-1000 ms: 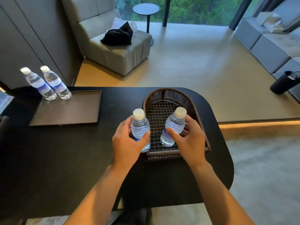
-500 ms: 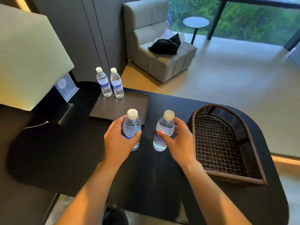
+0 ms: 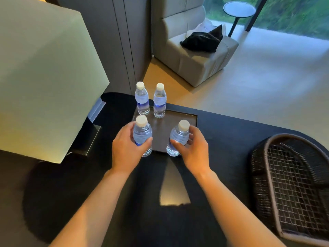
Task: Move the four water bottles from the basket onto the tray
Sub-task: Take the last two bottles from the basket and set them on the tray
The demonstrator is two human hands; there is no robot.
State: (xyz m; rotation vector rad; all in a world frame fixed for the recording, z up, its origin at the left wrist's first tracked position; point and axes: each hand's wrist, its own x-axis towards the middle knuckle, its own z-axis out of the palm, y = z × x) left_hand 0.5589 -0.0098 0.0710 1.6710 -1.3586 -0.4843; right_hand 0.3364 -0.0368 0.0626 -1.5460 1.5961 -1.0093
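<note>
Two clear water bottles with white caps, one on the left (image 3: 141,99) and one on the right (image 3: 159,101), stand upright at the far end of the dark brown tray (image 3: 188,120). My left hand (image 3: 125,148) grips a third bottle (image 3: 142,133) upright over the tray's near left corner. A fourth bottle (image 3: 179,136) is gripped by my right hand (image 3: 193,148) at the tray's near edge. I cannot tell whether the two held bottles touch the tray. The dark wicker basket (image 3: 267,175) lies at the right with nothing in it.
A large lamp shade (image 3: 41,77) looms at the left above its metal base (image 3: 90,139) on the black table (image 3: 89,193). Beyond the table are a grey armchair (image 3: 195,56) with a black cloth and a small round side table (image 3: 239,9).
Both hands lifted a bottle each out of the basket and carried them left to the tray's near edge. The view swung left, so the basket now lies far right.
</note>
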